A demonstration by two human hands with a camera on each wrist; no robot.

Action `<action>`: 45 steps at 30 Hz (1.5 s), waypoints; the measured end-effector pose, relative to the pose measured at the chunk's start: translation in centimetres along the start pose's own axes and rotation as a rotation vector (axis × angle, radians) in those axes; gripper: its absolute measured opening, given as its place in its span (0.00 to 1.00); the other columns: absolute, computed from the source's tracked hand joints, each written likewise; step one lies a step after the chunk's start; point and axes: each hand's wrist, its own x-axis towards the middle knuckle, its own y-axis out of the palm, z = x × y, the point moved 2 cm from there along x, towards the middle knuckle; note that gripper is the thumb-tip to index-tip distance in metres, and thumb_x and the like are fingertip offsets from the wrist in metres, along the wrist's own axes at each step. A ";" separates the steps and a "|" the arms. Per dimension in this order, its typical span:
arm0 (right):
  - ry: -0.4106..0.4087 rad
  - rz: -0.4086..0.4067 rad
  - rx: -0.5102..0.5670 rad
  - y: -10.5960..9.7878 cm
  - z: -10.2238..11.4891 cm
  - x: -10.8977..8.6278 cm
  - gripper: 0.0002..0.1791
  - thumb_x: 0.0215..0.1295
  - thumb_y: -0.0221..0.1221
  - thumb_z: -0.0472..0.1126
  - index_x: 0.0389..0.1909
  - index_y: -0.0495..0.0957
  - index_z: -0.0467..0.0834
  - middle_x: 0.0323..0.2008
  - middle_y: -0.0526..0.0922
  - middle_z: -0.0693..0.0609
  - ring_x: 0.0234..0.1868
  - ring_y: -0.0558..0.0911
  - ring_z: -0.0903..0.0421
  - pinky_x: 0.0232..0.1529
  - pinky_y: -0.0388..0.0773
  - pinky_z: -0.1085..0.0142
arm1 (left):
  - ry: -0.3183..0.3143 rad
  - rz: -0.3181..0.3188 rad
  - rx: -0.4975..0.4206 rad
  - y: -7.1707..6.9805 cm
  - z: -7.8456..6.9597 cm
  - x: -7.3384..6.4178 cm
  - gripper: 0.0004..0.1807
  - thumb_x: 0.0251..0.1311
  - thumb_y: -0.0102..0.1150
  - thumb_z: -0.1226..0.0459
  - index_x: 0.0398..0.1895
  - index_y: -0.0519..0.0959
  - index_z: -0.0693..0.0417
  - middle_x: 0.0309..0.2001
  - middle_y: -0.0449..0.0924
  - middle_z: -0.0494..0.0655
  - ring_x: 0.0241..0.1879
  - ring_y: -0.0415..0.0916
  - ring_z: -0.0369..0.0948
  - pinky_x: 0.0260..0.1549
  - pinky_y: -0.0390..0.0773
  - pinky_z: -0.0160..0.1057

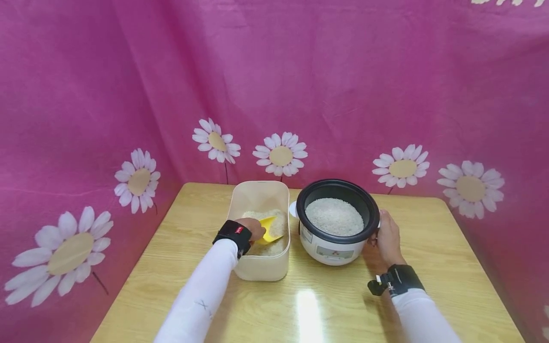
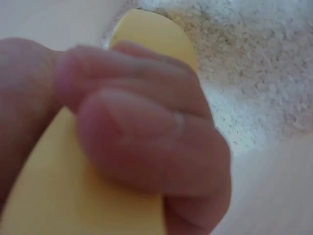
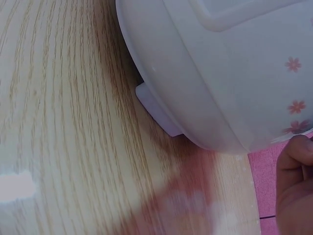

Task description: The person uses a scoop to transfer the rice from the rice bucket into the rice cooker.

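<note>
My left hand (image 1: 254, 228) grips the handle of a yellow scoop (image 1: 270, 233) inside a cream-coloured bin (image 1: 261, 267) partly filled with rice (image 1: 267, 215). Fingers wrap around the scoop's handle (image 2: 98, 181) in the left wrist view, and its far end (image 2: 151, 32) lies against the grains. To the right stands a white rice cooker (image 1: 332, 255) with a dark inner pot (image 1: 312, 189) holding white rice (image 1: 334, 216). At the cooker's right side, my right hand (image 1: 390, 240) holds it with curled fingers just below the rim; the handle there is hidden by the hand.
Bin and cooker stand side by side on a light wooden table (image 1: 343, 305), near its back edge. A pink cloth (image 1: 326, 95) with printed daisies hangs behind and along both sides. The cooker's left handle (image 1: 293, 209) points toward the bin.
</note>
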 end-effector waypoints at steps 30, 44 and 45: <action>0.015 0.023 0.044 0.3 1.1 -0.8 0.25 0.82 0.37 0.61 0.30 0.69 0.51 0.14 0.69 0.59 0.15 0.69 0.61 0.18 0.69 0.65 | -0.084 0.014 -0.189 0.6 1.0 1.8 0.21 0.76 0.44 0.54 0.26 0.76 0.55 0.17 0.71 0.42 0.18 0.65 0.38 0.25 0.64 0.32; -0.002 -0.006 0.024 0.1 0.0 0.0 0.27 0.83 0.35 0.61 0.27 0.69 0.50 0.13 0.69 0.58 0.15 0.68 0.61 0.17 0.69 0.65 | -0.115 0.033 -0.244 0.8 1.4 3.0 0.26 0.77 0.42 0.52 0.19 0.73 0.53 0.14 0.68 0.43 0.14 0.63 0.40 0.22 0.64 0.35; 0.001 -0.007 0.025 0.1 0.0 0.0 0.27 0.82 0.35 0.61 0.27 0.69 0.50 0.13 0.69 0.58 0.15 0.68 0.61 0.17 0.69 0.65 | -0.120 0.037 -0.256 0.8 1.5 3.0 0.26 0.77 0.42 0.51 0.20 0.73 0.54 0.14 0.68 0.44 0.14 0.63 0.40 0.22 0.64 0.35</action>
